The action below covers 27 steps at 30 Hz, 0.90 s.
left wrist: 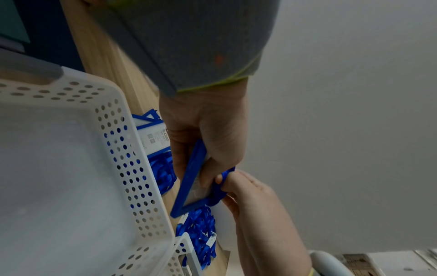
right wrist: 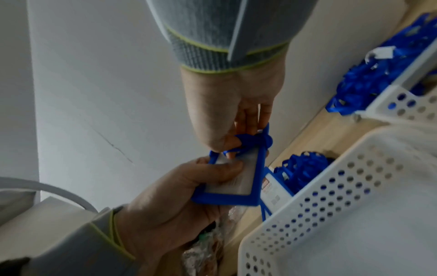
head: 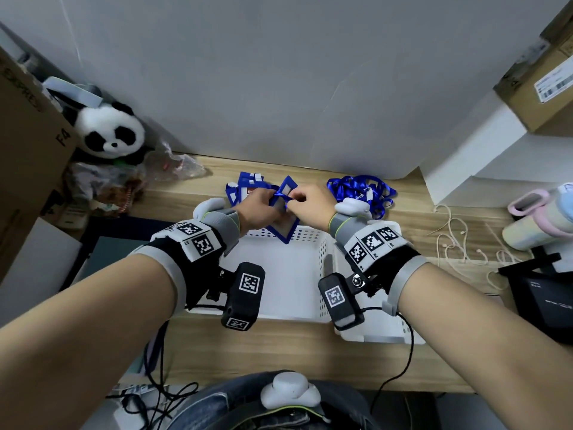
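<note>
Finding 1: my left hand point(head: 259, 206) grips the blue badge holder point(right wrist: 232, 179), with the thumb pressed on its clear window and the fingers behind the frame. The holder is raised off the surface point(head: 279, 352), above the far wall of the white perforated basket point(head: 310, 238), and is tilted so that 1 corner points down.

Finding 2: my right hand point(head: 310, 200) pinches the blue lanyard strap point(right wrist: 256, 139) at the holder's top edge, with thumb and fingers closed on a bunched loop. My fingers cover the slot, so I cannot tell whether the strap has passed through it.

Assessment: the step in hand appears to be fastening the strap to the holder.

Recommendations:
1. Hold the frame by its edges and move the left thumb lower, so the slot end is free to work on.
2. Flatten the strap before feeding it. A twisted band would likely jam or sit crooked.
3. Pull the loop snug with the right hand while the left hand braces against the pull. Bending the soft frame risks popping the card window.
4. Work over the basket, so that a dropped piece lands inside.

Noted nearby: a pile of loose lanyards point(head: 359, 189) and a stack of spare holders point(head: 245, 187) lie on the surface beyond my hands.
</note>
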Motion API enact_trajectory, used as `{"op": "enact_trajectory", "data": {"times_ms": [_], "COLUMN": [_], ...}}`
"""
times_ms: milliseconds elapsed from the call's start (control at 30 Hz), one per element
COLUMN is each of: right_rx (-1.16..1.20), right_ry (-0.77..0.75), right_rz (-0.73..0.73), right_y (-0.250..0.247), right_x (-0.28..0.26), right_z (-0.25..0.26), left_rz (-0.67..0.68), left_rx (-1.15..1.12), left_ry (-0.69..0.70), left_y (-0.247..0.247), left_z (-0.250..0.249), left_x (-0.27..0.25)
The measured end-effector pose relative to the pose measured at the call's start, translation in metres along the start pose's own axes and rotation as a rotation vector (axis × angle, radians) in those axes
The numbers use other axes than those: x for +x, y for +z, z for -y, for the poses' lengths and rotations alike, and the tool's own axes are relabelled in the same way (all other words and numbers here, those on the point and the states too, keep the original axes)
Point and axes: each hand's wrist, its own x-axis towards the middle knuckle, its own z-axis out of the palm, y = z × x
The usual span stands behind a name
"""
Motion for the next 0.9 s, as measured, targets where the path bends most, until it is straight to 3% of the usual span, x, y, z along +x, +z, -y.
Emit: {"op": "enact_trajectory", "data": {"times_ms": [200, 400, 667, 767, 900], "right_rx": [0.094, 0.191, 0.180, 0.238, 0.337], "right_ry": [-0.101, -0.182, -0.199, -0.231, -0.113], "right_rz": [0.171, 0.079, -0.107, -0.021, 0.283], "right_y": [-0.002, 0.001, 0.012, 0.015, 0.015], "right_x": [-0.013, -0.013, -0.012, -0.017, -0.018], "right_z": [-0.010, -0.015, -0.017, -0.015, -0.020], "left_rz": [0.057, 0.071, -0.050, -0.075, -0.037], "left_rx": [-0.153, -0.430, -0.432, -0.396, -0.351], "left_ry": [-0.088, -0.217, -0.232, -0.240, -0.306], "left_y": [-0.008, -0.013, -0.019, -0.019, -0.018], "left_z": [0.009, 0.012, 0.017, 0.024, 0.040], "left_x": [0.004, 0.003, 0.005, 0.005, 0.002]}}
